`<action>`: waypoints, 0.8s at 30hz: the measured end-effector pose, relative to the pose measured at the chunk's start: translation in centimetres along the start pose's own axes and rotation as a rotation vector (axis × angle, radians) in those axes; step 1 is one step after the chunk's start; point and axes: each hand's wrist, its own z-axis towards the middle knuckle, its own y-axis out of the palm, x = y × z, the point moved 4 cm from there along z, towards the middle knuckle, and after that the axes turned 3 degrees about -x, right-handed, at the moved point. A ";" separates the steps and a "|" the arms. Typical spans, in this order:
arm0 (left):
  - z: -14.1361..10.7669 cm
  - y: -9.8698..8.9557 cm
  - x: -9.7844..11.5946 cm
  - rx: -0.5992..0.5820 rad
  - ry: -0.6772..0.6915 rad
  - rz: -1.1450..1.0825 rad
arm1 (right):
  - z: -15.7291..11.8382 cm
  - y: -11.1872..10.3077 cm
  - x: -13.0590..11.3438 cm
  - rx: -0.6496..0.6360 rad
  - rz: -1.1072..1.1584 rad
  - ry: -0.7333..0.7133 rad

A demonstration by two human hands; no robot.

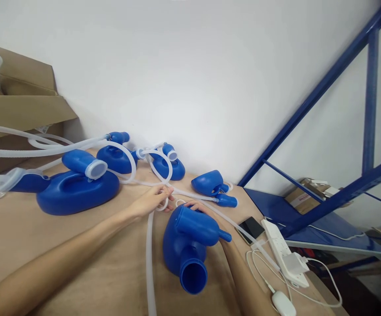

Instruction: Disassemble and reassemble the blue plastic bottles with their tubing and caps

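Note:
My left hand is closed round a loop of the white tube, near the middle of the view. Just right of it, a blue bottle faces me with its round mouth open. My right hand wraps over the far side of that bottle, its fingers partly hidden behind it. A blue cup-shaped piece lies against the bottle's top. Between my hands shows a small white ring. Another white tube runs behind the bottle towards the right.
Several other blue bottles stand behind and left, with looping tubes. A cardboard box is at the far left. To the right lie a phone, a power strip and a white charger. A blue shelf frame rises beyond.

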 end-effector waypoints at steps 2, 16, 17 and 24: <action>-0.5 1.3 0.2 0.010 0.018 -0.067 | 0.2 0.5 -0.3 -0.091 0.101 -0.002; -2.6 2.4 0.2 0.202 -0.164 -0.581 | -7.1 -2.1 -3.5 0.103 0.487 0.055; -2.7 2.6 0.3 0.203 -0.148 -0.566 | -7.7 -1.4 -4.0 0.106 0.453 0.040; -3.0 3.9 0.5 0.207 0.091 -0.251 | -7.2 2.7 -4.4 0.272 0.221 0.126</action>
